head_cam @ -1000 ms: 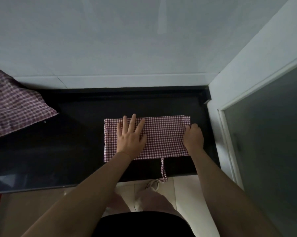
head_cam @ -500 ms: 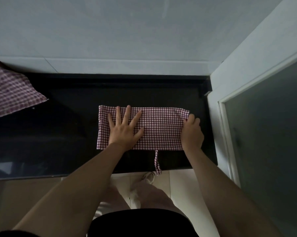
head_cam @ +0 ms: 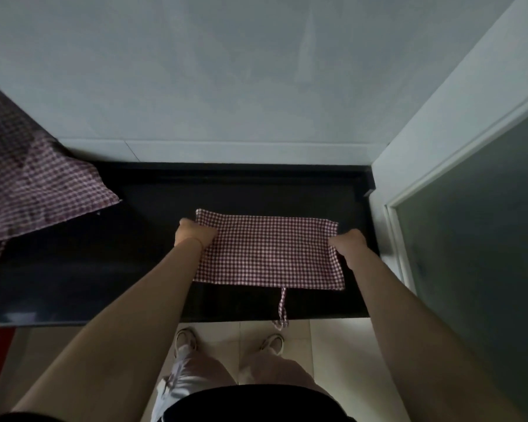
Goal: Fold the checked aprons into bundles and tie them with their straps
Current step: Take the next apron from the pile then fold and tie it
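Note:
A red-and-white checked apron [head_cam: 268, 251] lies folded into a flat rectangle on the black counter [head_cam: 135, 269]. My left hand [head_cam: 194, 234] is closed on its left edge near the far corner. At the opposite side my right hand [head_cam: 349, 243] grips the right edge, which is lifted and creased there. One strap [head_cam: 283, 307] runs from the near edge and hangs over the counter's front. A second checked apron [head_cam: 34, 190] lies loose at the far left, partly out of frame.
A pale wall rises behind the counter. A white wall and a dark glass door [head_cam: 481, 239] close off the right side. Below the counter's front edge are a tiled floor and my feet [head_cam: 226, 342].
My left hand left its flat, spread position on the cloth and now grips the left edge. My right hand now pinches the right edge. The view tilted down.

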